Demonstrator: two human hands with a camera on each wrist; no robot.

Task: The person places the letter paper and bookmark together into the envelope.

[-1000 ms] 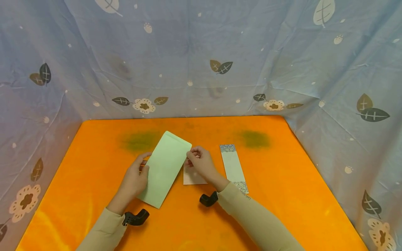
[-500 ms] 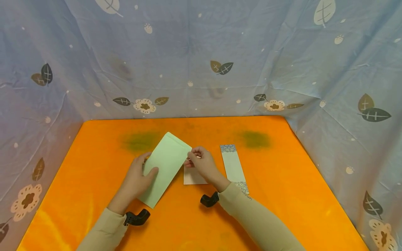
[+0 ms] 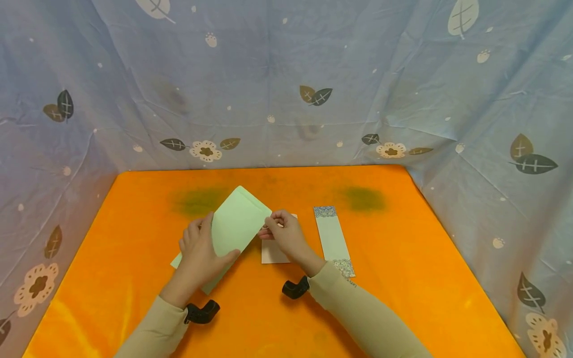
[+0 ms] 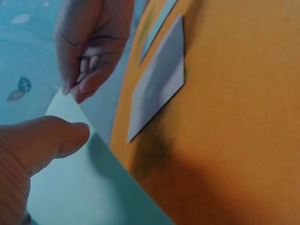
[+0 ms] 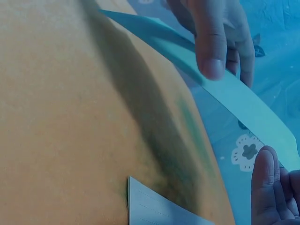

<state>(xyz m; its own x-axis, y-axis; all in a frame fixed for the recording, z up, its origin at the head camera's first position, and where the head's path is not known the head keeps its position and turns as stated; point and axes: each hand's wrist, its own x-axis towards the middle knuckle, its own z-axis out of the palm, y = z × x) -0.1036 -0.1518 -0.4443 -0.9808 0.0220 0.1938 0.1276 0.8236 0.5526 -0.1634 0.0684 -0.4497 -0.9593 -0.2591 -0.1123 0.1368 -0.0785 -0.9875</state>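
A long pale green envelope (image 3: 237, 219) is held up at a tilt above the table, a fold line running near its upper right edge. My left hand (image 3: 201, 256) grips it across the lower half, thumb (image 4: 65, 136) on the near face and fingers toward the left edge. The paper bows under that grip. At the right corner, my right hand (image 3: 288, 236) pinches the envelope between thumb and fingers. Beneath the right hand lies a white card (image 3: 274, 252), partly covered; dotted lines show on the card (image 5: 157, 206) in the right wrist view.
Right of the card lies a long white paper strip (image 3: 333, 236) with blue patterned ends, its lower end close to the right sleeve. An orange cloth (image 3: 403, 258) covers the table. Patterned curtains (image 3: 268, 74) hang behind and at both sides.
My left hand has shifted up and right across the envelope, its thumb farther over the face, and the paper now bows. The right hand keeps its pinch at the corner, nearly still.
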